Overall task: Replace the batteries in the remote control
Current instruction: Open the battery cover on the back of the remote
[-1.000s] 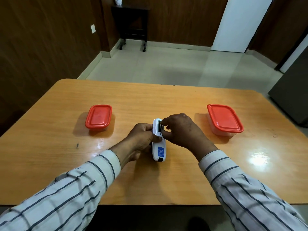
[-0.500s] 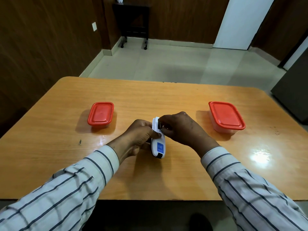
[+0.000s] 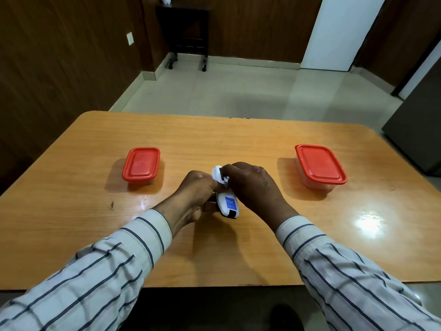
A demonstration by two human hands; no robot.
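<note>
A white remote control [image 3: 226, 199] sits at the centre of the wooden table [image 3: 238, 254], held just above the surface with its back side up, a blue label and a dark strip showing at its near end. The left hand [image 3: 194, 197] wraps around it from 9 o'clock, fingers closed on its body. The right hand [image 3: 253, 185] comes in from 3 o'clock, fingertips pinched on the far end of the remote, where a white piece [image 3: 218, 173] stands tilted up from the body; whether this is the battery cover or part of the casing cannot be told, and no battery can be made out. Both sleeves [image 3: 358, 278] are pale with dark stripes.

A small box with a red lid [image 3: 141, 164] stands on the table at 10 o'clock from the hands, well apart from them. A larger clear box with a red lid [image 3: 319, 164] stands at 2 o'clock, also well apart. Both lids are on.
</note>
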